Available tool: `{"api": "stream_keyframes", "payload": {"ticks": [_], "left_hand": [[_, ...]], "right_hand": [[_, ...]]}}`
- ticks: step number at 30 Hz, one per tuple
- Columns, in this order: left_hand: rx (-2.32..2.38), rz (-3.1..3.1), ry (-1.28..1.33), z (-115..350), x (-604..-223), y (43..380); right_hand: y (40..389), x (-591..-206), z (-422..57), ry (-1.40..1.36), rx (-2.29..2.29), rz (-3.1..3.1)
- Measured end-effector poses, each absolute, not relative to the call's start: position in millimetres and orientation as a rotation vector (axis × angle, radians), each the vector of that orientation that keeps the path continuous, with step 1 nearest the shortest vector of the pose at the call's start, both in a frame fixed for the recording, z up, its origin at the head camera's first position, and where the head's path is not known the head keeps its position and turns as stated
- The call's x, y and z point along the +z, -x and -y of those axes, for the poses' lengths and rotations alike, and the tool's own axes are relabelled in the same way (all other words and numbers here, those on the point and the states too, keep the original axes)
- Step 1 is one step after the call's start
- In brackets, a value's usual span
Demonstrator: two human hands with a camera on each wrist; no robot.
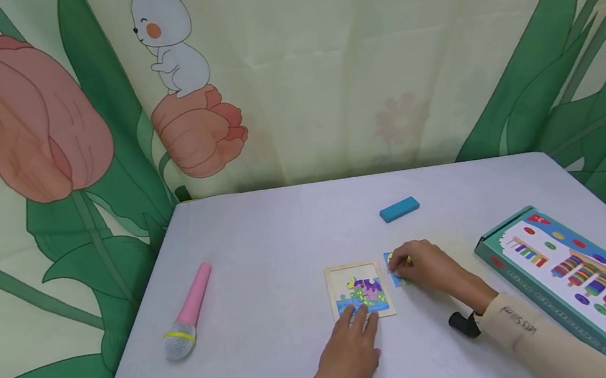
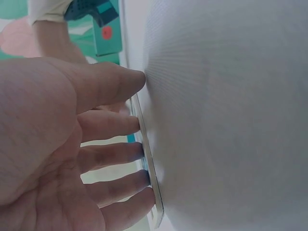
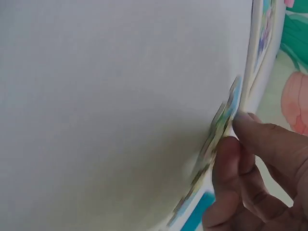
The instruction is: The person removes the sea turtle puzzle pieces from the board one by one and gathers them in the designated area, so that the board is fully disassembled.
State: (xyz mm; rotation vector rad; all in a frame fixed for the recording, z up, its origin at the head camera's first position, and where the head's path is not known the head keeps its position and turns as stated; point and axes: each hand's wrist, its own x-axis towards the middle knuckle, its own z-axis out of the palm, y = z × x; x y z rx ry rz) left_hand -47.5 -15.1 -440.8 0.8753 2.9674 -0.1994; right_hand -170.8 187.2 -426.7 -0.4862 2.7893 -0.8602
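A wooden puzzle tray [image 1: 331, 288] lies on the table, its lower part filled with joined blue, green and purple pieces [image 1: 368, 292]. My left hand [image 1: 349, 349] rests its fingertips on the tray's near edge, fingers spread and nearly straight. In the left wrist view these fingertips [image 2: 137, 151] touch the tray's side. Just right of the tray, my right hand [image 1: 427, 267] pinches a puzzle piece between thumb and fingers, low over the table. Other loose puzzle pieces [image 3: 231, 103] lie beside and beneath its fingertips, partly hidden by the hand.
A blue block [image 1: 399, 209] lies behind the right hand. To the left is a pink toy microphone [image 1: 195, 301]. A large toy box [image 1: 584, 288] covers the table's right side. A small black object [image 1: 464, 325] shows by the right sleeve.
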Motion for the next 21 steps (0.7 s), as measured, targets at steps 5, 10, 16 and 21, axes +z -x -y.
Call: {"api": "stream_keyframes", "payload": {"ticks": [5,10,16,21], "left_hand": [[-0.204,-2.984,-0.896,16,-442,47],[-0.234,-3.025,-0.967,17,-443,47],[-0.268,-3.003,-0.973,17,-441,48],[-0.283,-3.007,-0.969,18,-439,48]], "right_hand": [[169,-428,-163,0.647,-0.905,-2.721],[168,-429,-144,0.747,-0.833,-2.642],[165,-430,-143,0.784,-0.853,-2.635],[165,-429,-141,0.775,-0.927,-2.601]]}}
